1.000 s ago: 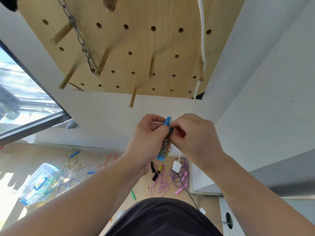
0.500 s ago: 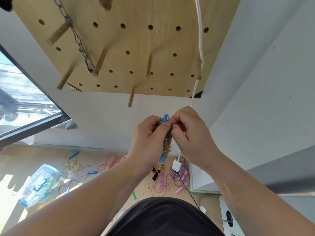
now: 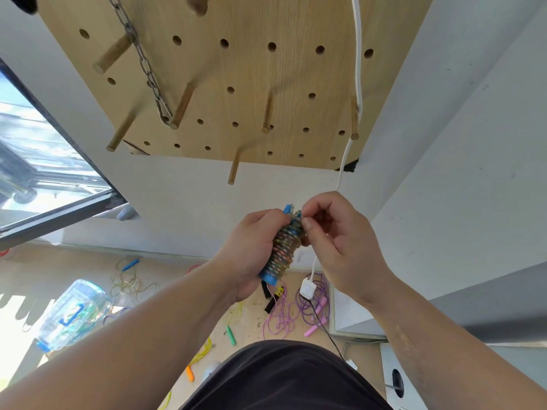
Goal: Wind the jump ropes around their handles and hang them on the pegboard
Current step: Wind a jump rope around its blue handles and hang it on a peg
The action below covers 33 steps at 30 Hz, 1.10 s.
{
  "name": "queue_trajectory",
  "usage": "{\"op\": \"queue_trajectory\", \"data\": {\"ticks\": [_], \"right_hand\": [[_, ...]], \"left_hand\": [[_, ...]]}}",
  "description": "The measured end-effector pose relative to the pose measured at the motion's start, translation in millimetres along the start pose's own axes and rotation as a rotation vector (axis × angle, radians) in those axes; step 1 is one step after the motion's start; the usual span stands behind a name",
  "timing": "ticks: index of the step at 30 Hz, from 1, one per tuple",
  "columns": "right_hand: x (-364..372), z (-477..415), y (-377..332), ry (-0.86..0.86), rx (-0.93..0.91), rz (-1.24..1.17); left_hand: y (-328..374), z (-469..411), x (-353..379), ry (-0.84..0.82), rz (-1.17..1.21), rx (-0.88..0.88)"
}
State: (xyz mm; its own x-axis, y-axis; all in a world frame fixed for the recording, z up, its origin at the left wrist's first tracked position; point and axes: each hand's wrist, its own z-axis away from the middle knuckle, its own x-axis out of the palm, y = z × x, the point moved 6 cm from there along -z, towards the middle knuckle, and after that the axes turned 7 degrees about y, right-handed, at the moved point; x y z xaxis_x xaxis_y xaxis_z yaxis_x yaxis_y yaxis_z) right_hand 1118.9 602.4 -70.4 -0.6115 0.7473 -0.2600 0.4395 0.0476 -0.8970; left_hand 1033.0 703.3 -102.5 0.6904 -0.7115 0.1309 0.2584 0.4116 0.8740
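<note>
A jump rope with blue handles (image 3: 283, 252) has its multicoloured cord coiled tightly around them. My left hand (image 3: 248, 250) grips this bundle from the left, holding it upright below the wooden pegboard (image 3: 251, 69). My right hand (image 3: 334, 241) pinches the cord's end at the bundle's top, thumb and forefinger together. Several wooden pegs stick out of the board, among them one at the lower edge (image 3: 233, 168).
A metal chain (image 3: 142, 60) hangs from a peg at the left. A white cable (image 3: 356, 84) runs down the board's right side to a white plug (image 3: 307, 289). Loose ropes lie on the floor: purple and pink (image 3: 299, 313), yellow (image 3: 201, 352). A plastic jug (image 3: 71, 313) lies at left.
The bundle has tilted and more of the coil shows below my left hand. My right hand has opened away from the coil, keeping its pinch at the top.
</note>
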Motion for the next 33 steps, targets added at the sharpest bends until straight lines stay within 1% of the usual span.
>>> {"op": "queue_trajectory", "data": {"ticks": [3, 7, 11, 13, 16, 20, 24, 28, 31, 33], "right_hand": [[-0.2, -0.3, 5.2, -0.021, 0.001, -0.001], [-0.6, -4.8, 6.8, -0.001, -0.117, 0.128], [-3.0, -7.7, 4.7, -0.061, -0.185, 0.194], [-6.5, -11.2, 4.9, -0.092, -0.156, 0.163], [-10.1, -18.7, 9.3, -0.129, -0.036, 0.068], [-9.7, -25.4, 13.3, -0.186, 0.089, 0.032], [-10.9, -25.0, 15.3, -0.216, 0.162, -0.024], [-5.8, -20.2, 16.4, -0.206, 0.197, -0.094], [-5.0, -19.9, 13.7, -0.151, 0.144, -0.063], [-7.5, -20.1, 11.7, -0.068, 0.108, -0.042]], "left_hand": [[1.8, 0.0, 1.6, -0.006, 0.009, 0.002], [2.4, -4.2, 0.9, 0.037, -0.016, 0.046], [3.4, -5.9, -1.9, 0.09, -0.041, 0.037], [6.5, -6.5, -4.9, 0.104, -0.088, 0.064], [10.9, -4.6, -3.0, 0.085, -0.176, 0.128], [12.3, -1.8, -3.3, 0.094, -0.22, 0.194], [15.4, -0.8, -2.5, 0.091, -0.184, 0.208], [10.4, -3.5, -3.7, 0.089, -0.079, 0.124], [5.9, -5.8, -4.2, 0.1, 0.053, 0.047], [3.4, -7.6, -2.6, 0.105, 0.197, -0.015]]}}
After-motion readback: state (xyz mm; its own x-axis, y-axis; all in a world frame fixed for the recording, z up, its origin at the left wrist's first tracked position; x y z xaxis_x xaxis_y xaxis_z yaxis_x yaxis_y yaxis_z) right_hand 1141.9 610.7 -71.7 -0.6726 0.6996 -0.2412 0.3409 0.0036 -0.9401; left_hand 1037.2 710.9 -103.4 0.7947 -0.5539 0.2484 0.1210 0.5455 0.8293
